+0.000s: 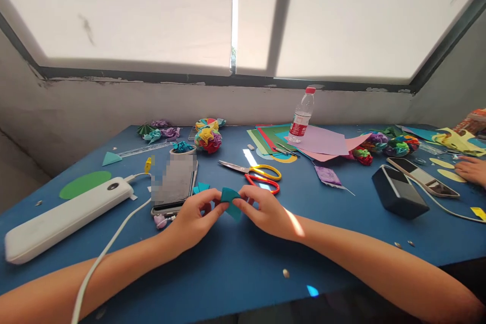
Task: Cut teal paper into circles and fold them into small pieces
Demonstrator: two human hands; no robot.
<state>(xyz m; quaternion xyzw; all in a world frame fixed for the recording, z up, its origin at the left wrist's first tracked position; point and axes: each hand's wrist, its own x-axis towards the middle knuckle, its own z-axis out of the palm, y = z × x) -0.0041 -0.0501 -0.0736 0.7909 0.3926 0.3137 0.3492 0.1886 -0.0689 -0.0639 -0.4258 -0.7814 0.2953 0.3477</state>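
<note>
A small piece of teal paper (pixel 230 197) is pinched between both hands above the front middle of the table; it looks folded or curled. My left hand (pixel 199 215) grips its left edge with thumb and fingers. On the other edge, my right hand (pixel 261 210) holds it the same way. Just behind the left fingers lie more folded teal paper pieces (pixel 202 188). Scissors (pixel 261 174) with yellow and red handles lie beyond my right hand, blades apart and pointing left. A phone (pixel 178 179) rests beyond my left hand.
A white power bank (pixel 68 217) and its cable (pixel 114 243) lie left, the cable crossing my left forearm. A bottle (pixel 301 116) stands on coloured paper sheets (pixel 326 142). Paper balls (pixel 208 139) sit at the back. Right are a black box (pixel 398 192) and another person's hand (pixel 473 169).
</note>
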